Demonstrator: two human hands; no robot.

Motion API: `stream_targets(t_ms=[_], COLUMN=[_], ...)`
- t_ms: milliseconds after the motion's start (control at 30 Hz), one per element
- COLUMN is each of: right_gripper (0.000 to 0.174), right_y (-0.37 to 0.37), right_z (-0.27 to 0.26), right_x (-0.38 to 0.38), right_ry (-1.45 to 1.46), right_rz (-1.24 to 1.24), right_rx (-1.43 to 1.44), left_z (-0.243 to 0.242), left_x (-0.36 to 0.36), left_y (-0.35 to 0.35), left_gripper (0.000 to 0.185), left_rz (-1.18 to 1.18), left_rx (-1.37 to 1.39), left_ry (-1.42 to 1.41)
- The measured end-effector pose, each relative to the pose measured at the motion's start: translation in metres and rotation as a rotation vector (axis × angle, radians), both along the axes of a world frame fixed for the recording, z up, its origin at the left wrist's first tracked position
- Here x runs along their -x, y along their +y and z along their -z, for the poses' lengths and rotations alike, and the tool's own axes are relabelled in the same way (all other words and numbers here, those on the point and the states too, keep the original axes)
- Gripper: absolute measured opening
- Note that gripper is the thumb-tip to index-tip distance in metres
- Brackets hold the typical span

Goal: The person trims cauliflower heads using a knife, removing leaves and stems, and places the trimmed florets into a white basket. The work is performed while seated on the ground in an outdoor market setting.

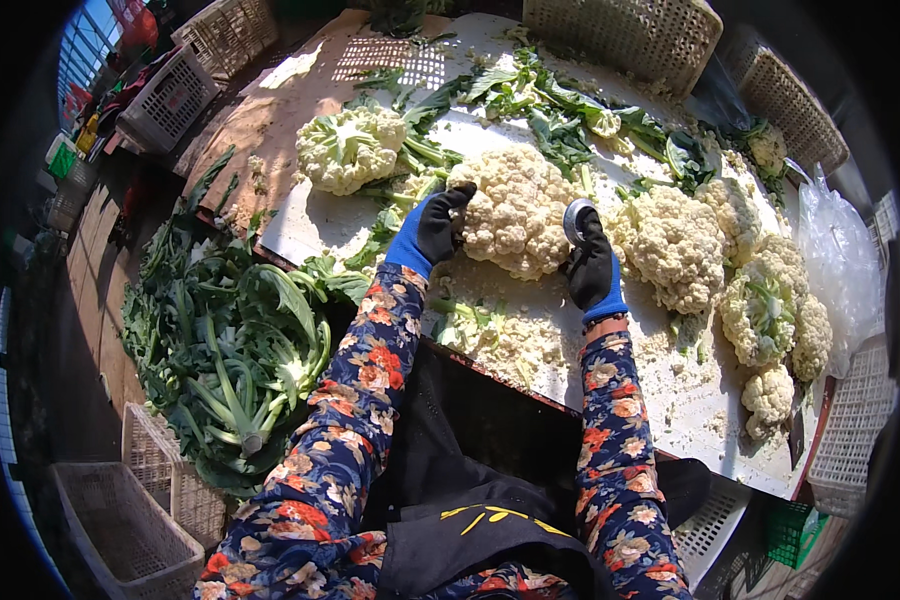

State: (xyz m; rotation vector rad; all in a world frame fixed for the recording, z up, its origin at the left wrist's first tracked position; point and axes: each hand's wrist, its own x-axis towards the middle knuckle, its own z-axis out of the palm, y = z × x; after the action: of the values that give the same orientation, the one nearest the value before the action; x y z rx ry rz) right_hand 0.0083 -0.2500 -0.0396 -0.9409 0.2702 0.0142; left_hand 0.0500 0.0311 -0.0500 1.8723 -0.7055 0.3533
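A large cauliflower head point(517, 210) is before me, curds facing up, above the white worktable point(525, 311). My left hand point(442, 225), in a black and blue glove, grips its left edge; the fingertips are partly hidden. On its right side, my right hand point(594, 262), gloved alike, holds a shiny silver ring-shaped object point(574, 220) against the curds. Another cauliflower point(351, 148) lies stem up at the far left. Several more, including a big cauliflower point(671, 247), are grouped on the right. Curd crumbs point(510, 345) litter the tabletop.
A tall heap of cut leaves point(232, 352) rises left of the table, above plastic crates point(127, 525). Trimmed leaves point(547, 112) lie across the back, near a perforated crate point(622, 41). Clear plastic bags point(836, 262) hang at the right edge, beside a white crate point(855, 420).
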Motion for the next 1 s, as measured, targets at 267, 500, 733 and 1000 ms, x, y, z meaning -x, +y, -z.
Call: stream_targets(t_ms=[267, 500, 733, 1000], right_gripper=[0.039, 0.043, 0.042, 0.029], right_y=[-0.01, -0.027, 0.001, 0.011], right_z=[-0.027, 0.013, -0.066, -0.027], right_x=[-0.009, -0.003, 0.008, 0.007], right_ry=[-0.503, -0.384, -0.546, -0.19], right_rz=[0.152, 0.193, 0.238, 0.227], right_rx=[0.194, 0.165, 0.375, 0.4], left_z=[-0.085, -0.115, -0.116, -0.115], left_x=[0.022, 0.039, 0.035, 0.025], left_y=[-0.019, -0.053, -0.057, -0.048], left_gripper=[0.102, 0.091, 0.086, 0.07], left_rz=[0.297, 0.042, -0.136, -0.244], left_rx=[0.552, 0.196, -0.166, 0.15], left_ry=[0.835, 0.463, 0.14, 0.505])
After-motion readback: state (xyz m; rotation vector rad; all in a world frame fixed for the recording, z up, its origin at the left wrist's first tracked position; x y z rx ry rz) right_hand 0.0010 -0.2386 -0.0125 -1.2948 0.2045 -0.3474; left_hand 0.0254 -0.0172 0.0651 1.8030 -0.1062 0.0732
